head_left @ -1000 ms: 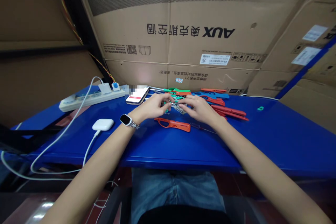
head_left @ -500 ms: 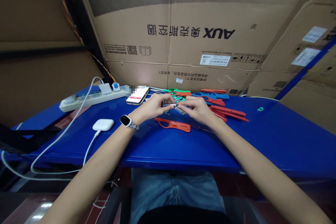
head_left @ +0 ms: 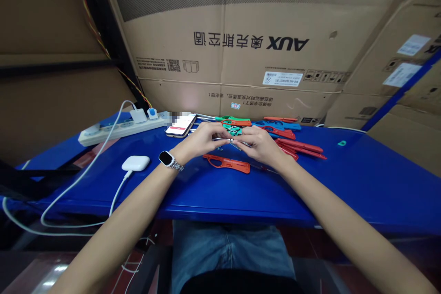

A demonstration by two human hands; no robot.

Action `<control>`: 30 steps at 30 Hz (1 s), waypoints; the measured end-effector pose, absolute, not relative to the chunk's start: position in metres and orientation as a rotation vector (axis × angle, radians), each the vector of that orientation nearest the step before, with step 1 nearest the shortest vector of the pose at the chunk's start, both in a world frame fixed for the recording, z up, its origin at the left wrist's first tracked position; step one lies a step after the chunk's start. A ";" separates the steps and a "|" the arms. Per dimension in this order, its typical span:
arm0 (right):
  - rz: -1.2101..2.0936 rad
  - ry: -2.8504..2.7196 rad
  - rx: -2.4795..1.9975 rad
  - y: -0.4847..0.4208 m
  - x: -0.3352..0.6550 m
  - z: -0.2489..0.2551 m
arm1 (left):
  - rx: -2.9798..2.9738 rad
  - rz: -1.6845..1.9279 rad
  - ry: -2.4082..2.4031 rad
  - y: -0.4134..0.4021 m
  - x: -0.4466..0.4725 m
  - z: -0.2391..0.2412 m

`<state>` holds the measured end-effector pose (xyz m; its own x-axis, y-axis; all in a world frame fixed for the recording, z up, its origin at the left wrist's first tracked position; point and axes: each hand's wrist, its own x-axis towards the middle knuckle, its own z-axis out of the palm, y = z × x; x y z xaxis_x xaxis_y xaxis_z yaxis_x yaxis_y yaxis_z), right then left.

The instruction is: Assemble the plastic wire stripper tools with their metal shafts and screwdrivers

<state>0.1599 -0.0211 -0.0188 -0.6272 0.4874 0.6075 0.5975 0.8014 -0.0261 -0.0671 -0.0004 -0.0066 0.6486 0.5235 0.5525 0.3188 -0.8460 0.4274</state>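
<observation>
My left hand, with a watch on the wrist, and my right hand meet over the blue table. Both pinch a thin shiny metal piece between their fingertips, just above the table. An orange plastic handle part lies flat right in front of my hands. Behind them lie several more plastic handle parts: green, blue and red.
A phone and a white power strip lie at the back left. A white earbud case on a cable sits left of my wrist. A small green piece lies to the right. Large cardboard boxes stand behind the table.
My hands have drawn closer together on the metal piece, and my right hand's fingers have curled in from a more spread pose.
</observation>
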 end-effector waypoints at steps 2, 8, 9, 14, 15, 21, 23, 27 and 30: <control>-0.244 -2.372 -0.796 -0.022 0.160 -0.018 | 2.598 1.005 0.660 -0.003 -0.066 -0.005; 0.020 -2.227 -0.854 -0.021 0.159 -0.020 | 2.735 1.008 0.618 -0.009 -0.063 -0.003; 0.089 -2.180 -0.893 -0.020 0.159 -0.021 | 2.762 1.007 0.616 -0.009 -0.063 -0.004; 0.284 -2.090 -0.955 -0.016 0.160 -0.023 | 2.829 0.998 0.633 -0.004 -0.065 -0.006; 0.318 -2.089 -0.949 -0.016 0.161 -0.023 | 2.823 0.997 0.643 -0.004 -0.065 -0.006; 0.633 -2.028 -0.960 -0.016 0.164 -0.022 | 2.724 0.993 0.733 -0.006 -0.064 -0.003; 0.709 -1.994 -0.951 -0.016 0.164 -0.021 | 2.686 0.998 0.775 -0.006 -0.065 -0.002; 0.681 -2.006 -0.942 -0.018 0.165 -0.018 | 2.642 0.975 0.807 -0.005 -0.068 -0.003; 0.677 -2.013 -0.964 -0.019 0.164 -0.017 | 2.621 0.949 0.771 -0.003 -0.069 -0.005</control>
<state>0.1643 -0.0190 -0.0172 -0.4010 0.8131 0.4221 0.3929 0.5688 -0.7225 -0.0685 -0.0026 -0.0054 0.6478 0.5567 0.5200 0.3950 -0.8291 0.3956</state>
